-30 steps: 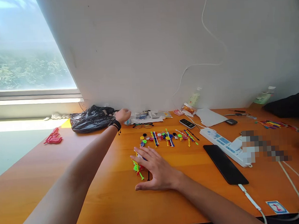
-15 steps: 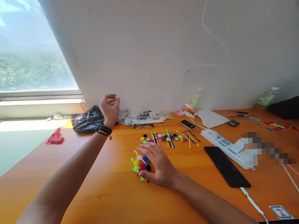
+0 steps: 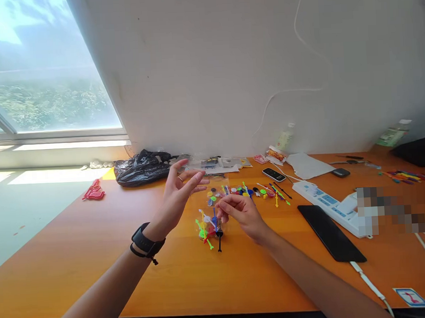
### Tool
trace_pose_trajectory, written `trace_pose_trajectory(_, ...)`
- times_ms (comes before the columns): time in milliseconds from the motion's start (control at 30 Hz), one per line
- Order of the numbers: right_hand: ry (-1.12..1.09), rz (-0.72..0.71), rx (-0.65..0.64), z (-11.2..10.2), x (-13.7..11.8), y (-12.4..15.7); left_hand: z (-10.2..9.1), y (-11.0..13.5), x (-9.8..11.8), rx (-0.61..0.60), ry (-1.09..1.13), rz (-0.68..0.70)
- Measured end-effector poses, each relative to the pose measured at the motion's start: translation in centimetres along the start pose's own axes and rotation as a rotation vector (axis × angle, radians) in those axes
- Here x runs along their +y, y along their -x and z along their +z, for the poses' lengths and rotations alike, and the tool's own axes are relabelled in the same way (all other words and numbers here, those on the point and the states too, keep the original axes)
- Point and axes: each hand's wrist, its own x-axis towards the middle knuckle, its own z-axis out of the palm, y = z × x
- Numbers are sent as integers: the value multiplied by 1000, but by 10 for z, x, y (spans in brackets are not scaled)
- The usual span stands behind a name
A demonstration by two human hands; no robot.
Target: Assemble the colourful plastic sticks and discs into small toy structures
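My right hand (image 3: pixel 241 214) is closed in a pinch just above a small group of spinner pieces, with what looks like the edge of a clear plastic bag (image 3: pixel 223 183) between the fingertips; the film is faint. Below it lie coloured plastic arrows, among them a black arrow (image 3: pixel 219 241), a green arrow (image 3: pixel 208 242) and a blue arrow (image 3: pixel 215 220), with round discs such as a white disc (image 3: pixel 206 219). My left hand (image 3: pixel 180 191), wearing a black wristband, is raised to the left with fingers spread, holding nothing that I can see.
More arrows and discs (image 3: pixel 249 190) lie behind my right hand. A black plastic bag (image 3: pixel 141 168) and a red plastic piece (image 3: pixel 93 190) are at the left. At the right lie a black phone (image 3: pixel 330 233), a power strip (image 3: pixel 331 209) and a white remote (image 3: pixel 273 175).
My left hand has come back from the rear of the table, and its fingers have spread. My right hand has lifted off the arrows and closed into a pinch. The view has shifted slightly left.
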Motion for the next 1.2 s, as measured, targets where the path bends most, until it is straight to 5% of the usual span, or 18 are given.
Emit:
trace_pose_trajectory(100,-37,-31,139,5,4,1,1,13,-14,-186,-115,-216)
trace_pose_trajectory(200,-38,-57,200,7,5,0,-2,18,-26,-263,-232,-263)
trace_pose_trajectory(433,-53,136,-42,6,16,-2,-14,10,-49,-119,-385,-210)
trace_pose_trajectory(567,-58,127,20,5,18,-2,-21,10,-61,0,-454,-204)
trace_pose_trajectory(800,-47,298,-76,3,24,-2,-25,13,-69,102,-460,-200)
trace_pose_trajectory(967,-8,288,-103,-5,15,-5,-32,9,-70,-44,-434,-229)
trace_pose_trajectory(1200,-110,185,101,-20,-17,-11,-50,5,-53,-348,-434,-274)
